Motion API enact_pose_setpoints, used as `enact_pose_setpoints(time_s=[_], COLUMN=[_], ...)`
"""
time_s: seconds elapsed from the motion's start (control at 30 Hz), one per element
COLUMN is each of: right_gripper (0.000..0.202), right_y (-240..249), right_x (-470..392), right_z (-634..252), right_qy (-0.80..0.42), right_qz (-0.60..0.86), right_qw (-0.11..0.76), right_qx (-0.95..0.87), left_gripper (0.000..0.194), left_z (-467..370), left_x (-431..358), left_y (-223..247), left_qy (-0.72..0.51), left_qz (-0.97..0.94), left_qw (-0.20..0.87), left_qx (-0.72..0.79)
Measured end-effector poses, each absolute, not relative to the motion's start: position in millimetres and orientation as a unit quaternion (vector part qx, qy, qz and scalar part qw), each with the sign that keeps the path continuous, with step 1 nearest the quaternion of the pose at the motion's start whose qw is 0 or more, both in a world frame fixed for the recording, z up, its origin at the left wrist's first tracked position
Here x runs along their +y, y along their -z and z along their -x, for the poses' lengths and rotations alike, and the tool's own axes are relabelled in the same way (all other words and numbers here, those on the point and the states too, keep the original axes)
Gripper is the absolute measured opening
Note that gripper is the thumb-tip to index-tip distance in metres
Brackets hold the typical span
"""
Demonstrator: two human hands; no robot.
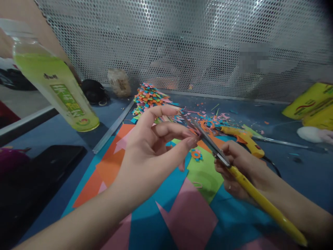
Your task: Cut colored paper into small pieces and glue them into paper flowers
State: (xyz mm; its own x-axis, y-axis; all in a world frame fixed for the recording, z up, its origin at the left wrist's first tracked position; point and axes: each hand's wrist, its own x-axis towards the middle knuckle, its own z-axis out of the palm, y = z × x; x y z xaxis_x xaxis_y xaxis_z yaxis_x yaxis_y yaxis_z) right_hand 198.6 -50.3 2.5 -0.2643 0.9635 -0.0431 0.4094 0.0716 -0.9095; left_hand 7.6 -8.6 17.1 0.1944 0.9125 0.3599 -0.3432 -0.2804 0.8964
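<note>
My left hand (153, 146) is in the middle, pinching a small pink paper piece (195, 132) between thumb and finger. From the right, my right hand (241, 170) holds scissors (255, 191) with a yellow handle; their blades point up and left and meet the piece at my left fingertips. Below lie sheets of blue, orange, green and pink paper (192, 215). A small orange and blue paper flower (196, 155) rests on the green sheet. Behind my left hand stands a cone (151, 97) covered in colourful paper bits.
A drink bottle (57, 83) and a black phone-like slab (52, 173) are at the left. A yellow glue gun (244, 139) lies at the right behind my right hand, near paper scraps (215, 119). Yellow packets (312, 104) stand far right. A perforated metal screen (182, 45) rises behind.
</note>
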Motion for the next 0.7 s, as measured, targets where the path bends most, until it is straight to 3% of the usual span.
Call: enact_pose_setpoints(time_s=[0.4, 0.7], right_gripper=[0.037, 0.031], right_y=[-14, -15], right_x=[-51, -52], right_z=[-195, -193], right_qy=[-0.474, -0.472], right_qz=[0.500, 0.511], right_qw=[0.307, 0.312], right_qx=[-0.656, -0.647], left_gripper=[0.038, 0.037], left_z=[-7, -8], left_x=[-8, -9], left_y=[-17, -16], left_qy=[-0.581, -0.584], left_qz=[-0.563, -0.561], left_qw=[0.526, 0.525], left_qx=[0.264, 0.261])
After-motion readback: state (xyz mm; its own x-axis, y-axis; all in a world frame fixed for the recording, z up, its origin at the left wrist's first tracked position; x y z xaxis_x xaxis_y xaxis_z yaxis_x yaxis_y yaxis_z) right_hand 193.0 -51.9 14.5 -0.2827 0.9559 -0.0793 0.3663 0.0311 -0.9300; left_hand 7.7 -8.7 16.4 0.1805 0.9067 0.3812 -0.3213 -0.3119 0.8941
